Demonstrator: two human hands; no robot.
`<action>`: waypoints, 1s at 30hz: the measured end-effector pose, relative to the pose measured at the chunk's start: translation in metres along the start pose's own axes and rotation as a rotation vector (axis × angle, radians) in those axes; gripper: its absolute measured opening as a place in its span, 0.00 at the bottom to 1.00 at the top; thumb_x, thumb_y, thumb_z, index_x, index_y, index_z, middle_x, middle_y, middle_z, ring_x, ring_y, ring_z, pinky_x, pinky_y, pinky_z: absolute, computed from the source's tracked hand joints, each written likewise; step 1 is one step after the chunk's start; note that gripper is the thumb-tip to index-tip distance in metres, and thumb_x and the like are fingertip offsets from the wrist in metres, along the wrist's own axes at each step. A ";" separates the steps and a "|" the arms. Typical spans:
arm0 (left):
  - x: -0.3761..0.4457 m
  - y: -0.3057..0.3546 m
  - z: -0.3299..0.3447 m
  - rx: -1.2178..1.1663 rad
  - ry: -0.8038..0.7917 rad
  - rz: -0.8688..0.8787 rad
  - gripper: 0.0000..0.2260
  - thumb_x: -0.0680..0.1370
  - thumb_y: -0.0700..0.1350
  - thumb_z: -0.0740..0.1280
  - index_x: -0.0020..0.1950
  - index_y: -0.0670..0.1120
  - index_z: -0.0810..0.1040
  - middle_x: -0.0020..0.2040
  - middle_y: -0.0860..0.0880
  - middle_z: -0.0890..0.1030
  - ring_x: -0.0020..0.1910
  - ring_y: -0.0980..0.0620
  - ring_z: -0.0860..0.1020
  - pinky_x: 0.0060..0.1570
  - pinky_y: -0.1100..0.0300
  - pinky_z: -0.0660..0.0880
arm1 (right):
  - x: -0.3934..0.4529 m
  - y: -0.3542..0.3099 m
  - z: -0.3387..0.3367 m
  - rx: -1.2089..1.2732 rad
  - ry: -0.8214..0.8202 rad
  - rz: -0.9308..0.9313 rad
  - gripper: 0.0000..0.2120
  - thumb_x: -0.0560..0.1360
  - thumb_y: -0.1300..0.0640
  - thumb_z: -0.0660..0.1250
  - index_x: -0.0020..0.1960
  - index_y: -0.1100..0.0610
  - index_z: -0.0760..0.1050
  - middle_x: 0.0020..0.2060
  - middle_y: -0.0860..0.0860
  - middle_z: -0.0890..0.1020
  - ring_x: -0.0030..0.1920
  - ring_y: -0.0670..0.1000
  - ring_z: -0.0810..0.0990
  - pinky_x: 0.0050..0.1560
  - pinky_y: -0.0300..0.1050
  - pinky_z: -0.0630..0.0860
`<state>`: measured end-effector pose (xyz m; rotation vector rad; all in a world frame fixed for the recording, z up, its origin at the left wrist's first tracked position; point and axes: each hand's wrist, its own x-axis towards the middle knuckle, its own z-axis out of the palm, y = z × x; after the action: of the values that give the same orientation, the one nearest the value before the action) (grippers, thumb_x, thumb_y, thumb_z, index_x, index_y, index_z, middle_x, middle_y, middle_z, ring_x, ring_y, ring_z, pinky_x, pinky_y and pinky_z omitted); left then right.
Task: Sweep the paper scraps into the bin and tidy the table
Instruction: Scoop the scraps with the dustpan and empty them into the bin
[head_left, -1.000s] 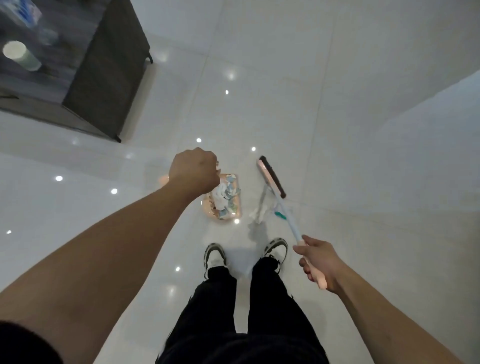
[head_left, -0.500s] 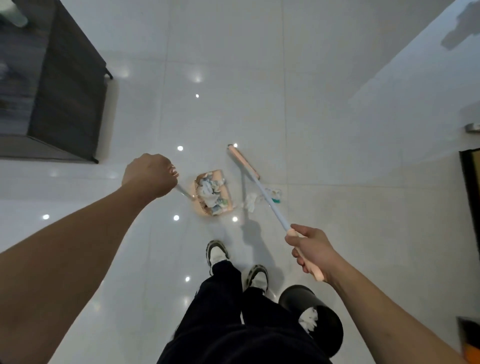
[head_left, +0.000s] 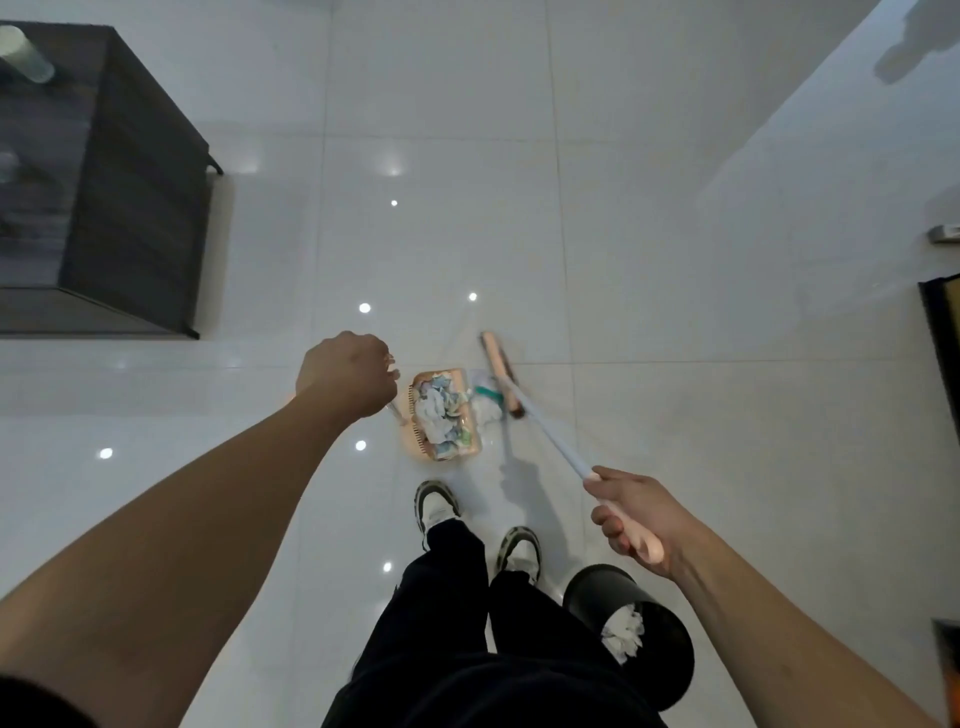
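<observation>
As the left hand (head_left: 347, 375) is gripping the dustpan handle and the right hand (head_left: 631, 519) is clenching the broom (head_left: 501, 375) grip, the brush head is closing in on the pan (head_left: 441, 413), nearer than a moment ago. The last scraps (head_left: 485, 402) are lying squeezed between brush and pan mouth, so the sweeping looks nearly finished. The bin (head_left: 641, 636) is now standing by the right foot, paper already inside. The dark bench (head_left: 93, 208) is sitting well off to the left.
</observation>
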<state>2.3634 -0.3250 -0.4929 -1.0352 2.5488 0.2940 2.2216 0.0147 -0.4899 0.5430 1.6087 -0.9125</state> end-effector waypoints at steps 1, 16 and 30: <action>0.001 0.001 -0.001 0.008 0.004 -0.003 0.07 0.72 0.51 0.66 0.42 0.50 0.79 0.36 0.50 0.75 0.34 0.47 0.75 0.34 0.60 0.69 | -0.003 -0.001 -0.005 0.024 -0.041 0.007 0.21 0.76 0.58 0.70 0.69 0.54 0.72 0.28 0.53 0.71 0.23 0.47 0.64 0.19 0.36 0.61; -0.075 -0.020 0.022 -0.011 -0.001 -0.213 0.08 0.72 0.51 0.63 0.35 0.51 0.76 0.33 0.50 0.76 0.32 0.50 0.74 0.29 0.60 0.67 | -0.011 0.009 -0.013 -0.244 0.049 -0.204 0.28 0.77 0.61 0.69 0.75 0.55 0.66 0.28 0.56 0.73 0.20 0.49 0.68 0.21 0.38 0.66; -0.193 -0.110 0.069 -0.363 0.149 -0.748 0.08 0.68 0.52 0.67 0.33 0.49 0.76 0.32 0.48 0.78 0.34 0.48 0.75 0.30 0.60 0.68 | 0.025 0.013 0.072 -0.687 -0.038 -0.315 0.18 0.77 0.61 0.65 0.67 0.56 0.74 0.33 0.56 0.75 0.23 0.52 0.72 0.25 0.41 0.69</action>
<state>2.5859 -0.2593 -0.4814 -2.1085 2.0587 0.4805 2.2686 -0.0382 -0.5202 -0.2091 1.8672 -0.5268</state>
